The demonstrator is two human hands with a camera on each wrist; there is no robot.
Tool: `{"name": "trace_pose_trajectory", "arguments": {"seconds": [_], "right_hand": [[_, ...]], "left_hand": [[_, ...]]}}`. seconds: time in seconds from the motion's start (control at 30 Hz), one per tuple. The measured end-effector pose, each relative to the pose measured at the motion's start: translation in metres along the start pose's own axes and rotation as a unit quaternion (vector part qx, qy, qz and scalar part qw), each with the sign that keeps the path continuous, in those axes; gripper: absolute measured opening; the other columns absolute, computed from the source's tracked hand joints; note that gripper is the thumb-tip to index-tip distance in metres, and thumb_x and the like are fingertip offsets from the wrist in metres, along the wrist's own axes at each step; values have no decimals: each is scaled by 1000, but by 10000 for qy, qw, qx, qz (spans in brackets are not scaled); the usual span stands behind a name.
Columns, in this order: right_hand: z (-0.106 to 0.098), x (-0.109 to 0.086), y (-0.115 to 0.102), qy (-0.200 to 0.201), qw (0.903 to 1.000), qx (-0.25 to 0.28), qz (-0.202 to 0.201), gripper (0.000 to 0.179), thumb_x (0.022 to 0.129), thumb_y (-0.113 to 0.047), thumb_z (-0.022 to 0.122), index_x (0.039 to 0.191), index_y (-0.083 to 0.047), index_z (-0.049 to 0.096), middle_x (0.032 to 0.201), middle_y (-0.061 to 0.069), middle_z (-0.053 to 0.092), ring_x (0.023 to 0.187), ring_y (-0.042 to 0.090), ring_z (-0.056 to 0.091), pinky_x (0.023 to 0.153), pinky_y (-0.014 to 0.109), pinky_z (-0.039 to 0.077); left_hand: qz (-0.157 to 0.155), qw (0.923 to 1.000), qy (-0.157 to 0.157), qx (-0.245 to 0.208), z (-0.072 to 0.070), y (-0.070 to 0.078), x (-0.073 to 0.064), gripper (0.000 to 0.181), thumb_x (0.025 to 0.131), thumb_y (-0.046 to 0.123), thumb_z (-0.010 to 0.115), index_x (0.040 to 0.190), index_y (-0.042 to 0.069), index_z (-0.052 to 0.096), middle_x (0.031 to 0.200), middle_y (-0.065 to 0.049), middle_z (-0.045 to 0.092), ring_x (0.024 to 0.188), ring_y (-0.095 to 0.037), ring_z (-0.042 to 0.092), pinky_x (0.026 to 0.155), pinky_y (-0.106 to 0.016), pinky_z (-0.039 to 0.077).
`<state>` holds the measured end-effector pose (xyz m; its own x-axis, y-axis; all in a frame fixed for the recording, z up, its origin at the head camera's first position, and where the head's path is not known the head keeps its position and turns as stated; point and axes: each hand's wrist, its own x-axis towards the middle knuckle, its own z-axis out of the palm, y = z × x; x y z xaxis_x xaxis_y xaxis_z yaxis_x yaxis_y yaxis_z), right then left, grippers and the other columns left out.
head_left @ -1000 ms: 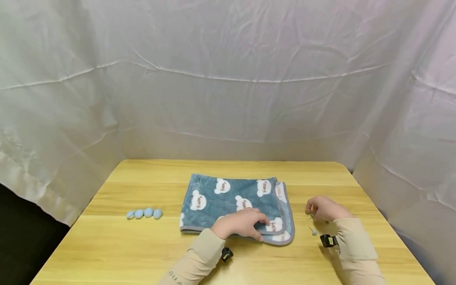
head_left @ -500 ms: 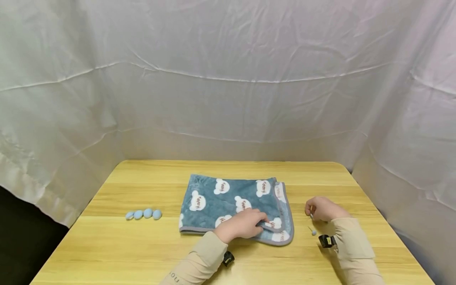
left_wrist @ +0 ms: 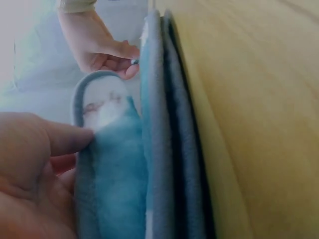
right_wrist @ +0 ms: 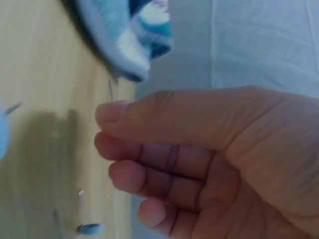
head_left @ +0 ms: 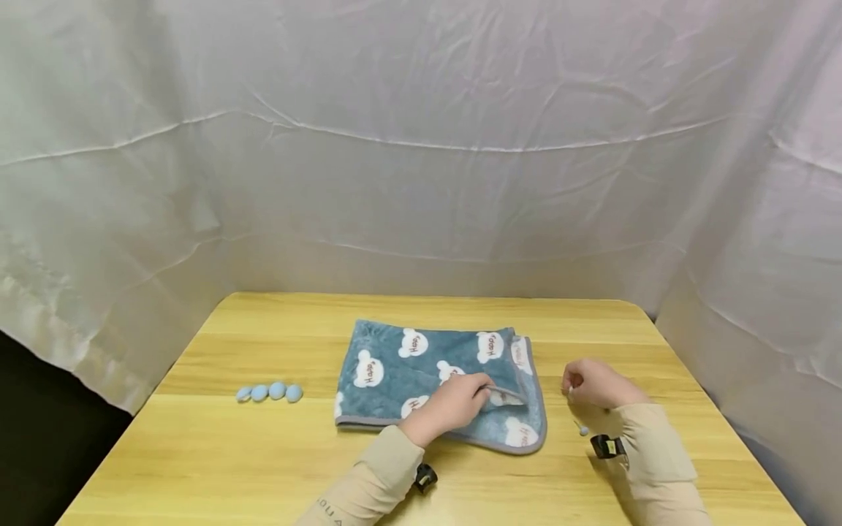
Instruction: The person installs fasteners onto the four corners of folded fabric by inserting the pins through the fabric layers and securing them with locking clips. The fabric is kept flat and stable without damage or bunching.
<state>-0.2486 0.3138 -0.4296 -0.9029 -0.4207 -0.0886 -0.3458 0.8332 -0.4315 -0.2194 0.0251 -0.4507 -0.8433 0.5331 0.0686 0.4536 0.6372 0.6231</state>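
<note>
A folded blue blanket [head_left: 388, 372] with white bear heads and a grey border lies mid-table. My left hand [head_left: 447, 405] pinches the upper layer's corner edge between thumb and fingers; that corner [left_wrist: 104, 99] stands raised off the layer beneath. To the right of the blanket, my right hand [head_left: 598, 383] is just over the table, thumb against the index fingertip. A thin metal pin [right_wrist: 110, 89] sticks out of this pinch, and a bit of blue shows at the fingertips in the left wrist view. Close to that hand lies a small blue-headed pin [head_left: 583, 431].
Several light blue rounded caps [head_left: 277, 391] sit in a row on the left of the wooden table [head_left: 197, 453]. Pale cloth curtains [head_left: 421, 204] hang behind the table and at both sides. A black camera [head_left: 607, 446] is strapped at the right wrist.
My left hand has closed on the blanket's upper corner and lifted it, folding it back slightly to the left. My right hand has stayed nearly in place.
</note>
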Motion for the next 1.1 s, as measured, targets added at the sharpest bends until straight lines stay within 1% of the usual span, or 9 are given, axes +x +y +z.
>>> {"name": "trace_pose_trajectory", "arguments": {"seconds": [0.07, 0.17, 0.23, 0.3, 0.37, 0.5, 0.63, 0.87, 1.1], "right_hand": [[-3, 0, -7, 86, 9999, 9, -101, 12, 77, 2, 65, 76, -8, 60, 69, -2, 55, 64, 10, 46, 58, 24, 39], [-8, -1, -17, 150, 9997, 23, -205, 10, 82, -1, 66, 79, -9, 61, 70, -3, 56, 64, 8, 47, 57, 23, 40], [-11, -1, -24, 198, 9994, 4, -276, 9, 85, -2, 66, 81, -9, 61, 70, -4, 57, 63, 7, 47, 57, 22, 40], [-13, -2, -31, 261, 9990, -20, -357, 8, 87, -5, 66, 82, -9, 62, 71, -5, 58, 64, 5, 47, 58, 22, 41], [-15, -2, -38, 347, 9982, -68, -483, 7, 89, -7, 66, 83, -10, 63, 72, -6, 60, 64, 2, 48, 59, 22, 42], [-19, -2, -55, 614, 9945, -146, -830, 6, 91, -11, 67, 85, -11, 65, 76, -8, 63, 69, -1, 52, 62, 23, 46], [-19, 2, -75, 774, 9900, -123, -1176, 5, 91, -16, 68, 88, -13, 66, 79, -10, 65, 72, -2, 56, 64, 24, 48], [-11, 16, -100, 777, 9877, 60, -1355, 5, 93, -19, 67, 93, -15, 67, 81, -7, 67, 73, -1, 59, 65, 22, 49], [-4, 29, -115, 699, 9865, 319, -1449, 5, 93, -16, 66, 92, -11, 67, 82, 2, 70, 72, 2, 61, 64, 22, 50]], "left_hand": [[-65, 9995, 135, -277, -3, -1, 1, 24, 104, 20, 47, 120, 13, 64, 89, 0, 67, 59, -5, 45, 63, -24, 41], [-138, 9969, 358, -686, -7, -3, 1, 23, 104, 19, 47, 118, 12, 64, 70, 1, 55, 50, -7, 37, 53, -23, 36], [-207, 9938, 503, -967, -10, -3, 2, 23, 104, 20, 46, 117, 11, 63, 62, 2, 46, 47, -8, 33, 48, -23, 33], [-293, 9900, 714, -1181, -11, -5, 2, 24, 104, 21, 46, 118, 11, 63, 60, 4, 42, 46, -8, 32, 48, -22, 33], [-407, 9846, 925, -1425, -12, -5, 2, 25, 105, 23, 45, 119, 12, 62, 59, 5, 41, 45, -8, 32, 47, -23, 33], [-557, 9682, 1536, -1893, -12, -7, 3, 24, 104, 24, 47, 119, 14, 63, 58, 4, 41, 45, -9, 32, 44, -25, 32], [-663, 9545, 2046, -2066, -13, -10, 5, 23, 104, 25, 48, 118, 14, 63, 58, 4, 41, 46, -9, 32, 46, -24, 31], [-606, 9447, 2282, -2276, -12, -11, 6, 26, 104, 27, 46, 122, 16, 61, 57, 4, 39, 44, -8, 29, 45, -24, 31], [-689, 9411, 2459, -2216, -12, -10, 4, 24, 104, 26, 46, 121, 16, 61, 60, 4, 43, 48, -8, 35, 47, -23, 34]]}}
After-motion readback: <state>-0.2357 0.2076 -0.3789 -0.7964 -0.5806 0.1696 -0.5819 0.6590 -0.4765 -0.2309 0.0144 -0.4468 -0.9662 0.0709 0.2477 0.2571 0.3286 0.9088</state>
